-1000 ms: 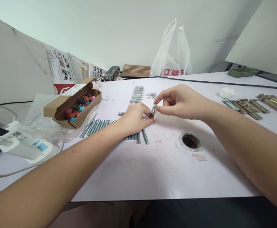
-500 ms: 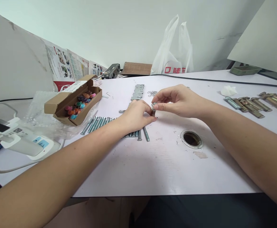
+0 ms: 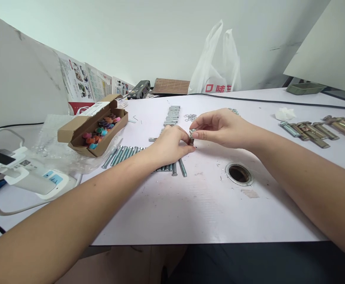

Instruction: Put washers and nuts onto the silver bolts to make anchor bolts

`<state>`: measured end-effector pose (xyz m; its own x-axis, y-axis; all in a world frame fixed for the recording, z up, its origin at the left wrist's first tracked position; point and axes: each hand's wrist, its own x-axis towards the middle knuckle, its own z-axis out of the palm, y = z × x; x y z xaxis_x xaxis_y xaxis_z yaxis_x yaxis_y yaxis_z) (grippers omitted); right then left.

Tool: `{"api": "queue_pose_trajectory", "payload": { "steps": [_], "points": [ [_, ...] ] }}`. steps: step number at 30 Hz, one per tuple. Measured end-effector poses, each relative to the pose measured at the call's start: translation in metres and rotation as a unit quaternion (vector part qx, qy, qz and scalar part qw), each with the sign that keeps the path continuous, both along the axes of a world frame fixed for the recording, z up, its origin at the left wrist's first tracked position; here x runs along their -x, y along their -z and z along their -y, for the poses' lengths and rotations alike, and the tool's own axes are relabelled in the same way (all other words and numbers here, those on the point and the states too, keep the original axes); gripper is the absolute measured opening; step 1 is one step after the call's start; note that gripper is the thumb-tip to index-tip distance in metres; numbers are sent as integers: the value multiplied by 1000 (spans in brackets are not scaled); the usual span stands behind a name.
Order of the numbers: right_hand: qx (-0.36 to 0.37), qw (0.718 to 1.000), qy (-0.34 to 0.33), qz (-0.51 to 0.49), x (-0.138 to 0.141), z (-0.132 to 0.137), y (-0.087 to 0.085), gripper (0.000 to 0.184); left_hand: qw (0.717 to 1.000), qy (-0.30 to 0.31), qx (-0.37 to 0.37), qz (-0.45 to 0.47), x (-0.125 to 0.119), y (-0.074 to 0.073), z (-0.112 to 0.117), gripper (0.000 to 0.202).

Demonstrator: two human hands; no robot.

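While the left hand pinches a small upright metal fastener at the centre of the frame, the right hand grips its top; bolts lie left of centre on the desk, short metal pieces just above.

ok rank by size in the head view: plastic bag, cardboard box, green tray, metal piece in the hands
1. Plastic bag and cardboard box: too close to rank, the box being nearer
2. Green tray
3. Metal piece, partly covered
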<state>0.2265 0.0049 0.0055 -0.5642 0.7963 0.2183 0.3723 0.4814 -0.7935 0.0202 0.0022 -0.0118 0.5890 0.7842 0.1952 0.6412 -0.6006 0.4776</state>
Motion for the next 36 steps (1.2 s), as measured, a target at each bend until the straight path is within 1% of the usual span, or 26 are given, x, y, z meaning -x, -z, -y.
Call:
{"api": "queue_pose_trajectory", "payload": {
  "steps": [2, 4, 6, 7, 9, 10, 13, 14, 16, 18, 19, 21, 23, 25, 27, 29, 30, 33, 36],
  "points": [
    [1, 1000, 15, -2, 0, -2, 3, 28, 1000, -6, -4, -8, 0, 0, 0, 14],
    [-9, 1000, 25, -5, -1, -3, 5, 35, 1000, -7, -10, -14, -1, 0, 1, 15],
    [-28, 999, 17, -5, -2, -3, 4, 40, 1000, -2, -10, -12, -1, 0, 1, 14],
    [-38, 999, 9, -3, -3, -2, 3, 39, 1000, -1, -8, -8, -1, 0, 1, 14],
    [-55, 998, 12, -3, -4, 1, -2, 29, 1000, -2, -3, 0, 0, 0, 1, 13],
    [-59, 998, 29, -5, -5, 3, -5, 27, 1000, -7, -1, 2, 0, 0, 1, 13],
    [-56, 993, 97, -26, -5, 8, -12, 39, 1000, -18, 1, -1, 1, -1, 1, 14],
    [-53, 993, 103, -30, -4, 9, -12, 40, 1000, -18, 3, -3, 1, -1, 1, 15],
    [-45, 995, 83, -31, -2, 9, -11, 41, 1000, -15, 7, -5, 1, -2, 1, 15],
    [-25, 997, 69, -16, -1, 8, -9, 46, 1000, -16, 9, -4, 0, -2, 1, 15],
    [-15, 997, 81, -9, -1, 8, -8, 51, 1000, -18, 9, -3, 0, -2, 1, 15],
    [-6, 991, 133, -9, -3, 7, -7, 63, 1000, -16, 5, -4, 0, -1, 1, 15],
    [-7, 984, 176, -27, -5, 7, -7, 68, 1000, -6, 1, -4, 1, -1, 0, 15],
    [0, 985, 166, -44, -5, 7, -6, 63, 1000, 1, -3, -2, 1, -1, 0, 14],
    [10, 991, 124, -44, -3, 7, -5, 58, 1000, 1, -6, -2, 2, -1, -1, 14],
    [20, 995, 86, -35, 0, 8, -4, 60, 1000, -1, -5, -3, 2, -1, 0, 15],
    [26, 996, 80, -31, 0, 8, -4, 62, 1000, -5, -2, -4, 2, -1, 0, 15],
    [36, 993, 107, -38, -2, 7, -3, 67, 1000, -23, 6, -8, 2, -2, 1, 15],
    [25, 989, 131, -59, -5, 6, -3, 66, 1000, -21, 9, -12, 2, -2, 1, 16]
  ]
}}
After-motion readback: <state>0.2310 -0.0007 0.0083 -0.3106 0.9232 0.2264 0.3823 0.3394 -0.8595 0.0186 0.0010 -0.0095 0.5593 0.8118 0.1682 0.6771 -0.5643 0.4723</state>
